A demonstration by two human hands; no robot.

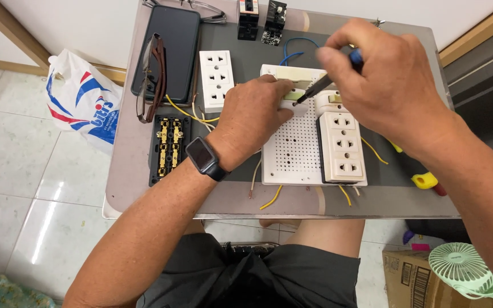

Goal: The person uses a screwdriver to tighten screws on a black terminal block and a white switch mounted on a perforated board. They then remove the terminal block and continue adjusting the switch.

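Observation:
My left hand (253, 117) rests on a white perforated board (295, 151) and pinches a small cream switch part (292, 96) near the board's top. My right hand (386, 80) grips a screwdriver (320, 85) with a blue handle, its dark tip touching that part. A cream triple socket strip (342, 147) is fixed to the board's right side. Yellow wires (272, 198) stick out below the board. A dark watch (203, 157) sits on my left wrist.
On the small grey table (144, 194) lie a white socket plate (216, 78), a black socket back with brass contacts (168, 147), a phone (169, 48), glasses (149, 80) and two black breakers (261, 20). A plastic bag (81, 100), cardboard box (409, 276) and green fan (463, 271) stand on the floor.

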